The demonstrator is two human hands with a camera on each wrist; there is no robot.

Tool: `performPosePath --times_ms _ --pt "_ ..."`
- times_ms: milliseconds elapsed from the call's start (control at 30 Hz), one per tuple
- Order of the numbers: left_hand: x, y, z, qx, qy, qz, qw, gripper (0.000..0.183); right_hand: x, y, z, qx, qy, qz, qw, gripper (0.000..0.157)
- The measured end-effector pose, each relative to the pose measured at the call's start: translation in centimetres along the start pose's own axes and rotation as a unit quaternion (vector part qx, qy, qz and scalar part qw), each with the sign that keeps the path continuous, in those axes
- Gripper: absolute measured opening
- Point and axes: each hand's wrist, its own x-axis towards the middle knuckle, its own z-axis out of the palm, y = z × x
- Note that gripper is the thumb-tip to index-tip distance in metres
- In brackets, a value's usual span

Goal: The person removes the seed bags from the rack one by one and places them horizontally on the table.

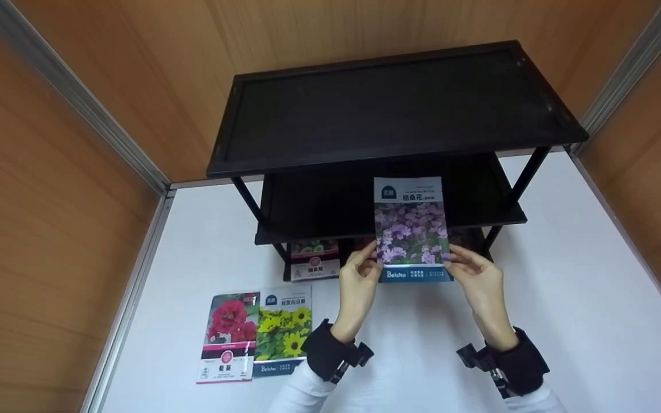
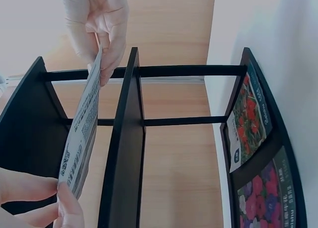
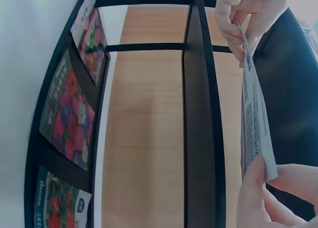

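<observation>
A seed packet with purple flowers [image 1: 411, 229] is held up in front of the black shelf's middle tier [image 1: 319, 201]. My left hand [image 1: 359, 284] pinches its lower left edge between thumb and fingers. At the lower right edge, my right hand [image 1: 479, 281] pinches it the same way. Both wrist views catch the packet nearly edge-on: its printed back [image 2: 82, 133] shows in the left one, between the upper two boards. The same packet [image 3: 254, 109] spans from hand to hand in the right wrist view.
On the white table at left lie a red-flower packet [image 1: 227, 338] and a yellow-flower packet [image 1: 283, 330], side by side. The bottom tier bears a pink-flower packet [image 3: 89, 41], a pink-and-purple packet [image 3: 69, 111] and a red-flower packet [image 3: 57, 200]. Wooden walls [image 1: 38, 172] enclose the table.
</observation>
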Motion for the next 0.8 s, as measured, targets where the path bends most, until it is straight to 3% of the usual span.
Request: performPosePath --times_ms 367,600,667,800 --pt "-1.0 -1.2 -0.9 0.003 0.006 -0.008 0.9999 0.037 -1.0 1.2 0.8 0.010 -0.008 0.019 1.000 0.035" --pt "-1.9 -1.7 -1.6 -0.026 0.013 -0.030 0.9991 0.039 -1.7 1.8 1.3 0.018 -0.010 0.013 1.000 0.035" --pt "-2.1 -1.9 -1.8 -0.031 0.013 -0.031 0.9989 0.039 -1.5 3.1 1.5 0.029 -0.013 -0.002 1.000 0.036" --pt "-2.7 -2.3 -2.3 -0.032 0.015 -0.034 0.9988 0.038 0.1 8.4 1.4 0.083 -0.033 -0.052 0.995 0.036"
